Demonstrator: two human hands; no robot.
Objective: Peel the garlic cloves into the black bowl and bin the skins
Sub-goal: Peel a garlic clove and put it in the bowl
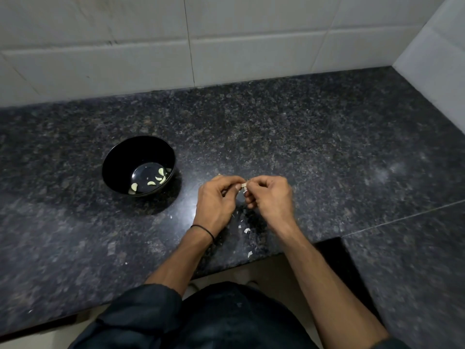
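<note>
Mid-frame, left hand point(216, 197) and right hand point(270, 197) both pinch what seems a garlic clove point(244, 186); black bowl point(120, 157) sits left.

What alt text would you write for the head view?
A left hand and a right hand pinch a small pale garlic clove between them above a speckled dark granite counter. A round glossy black bowl to their left holds several peeled cloves; white skin scraps lie between the wrists.
</note>
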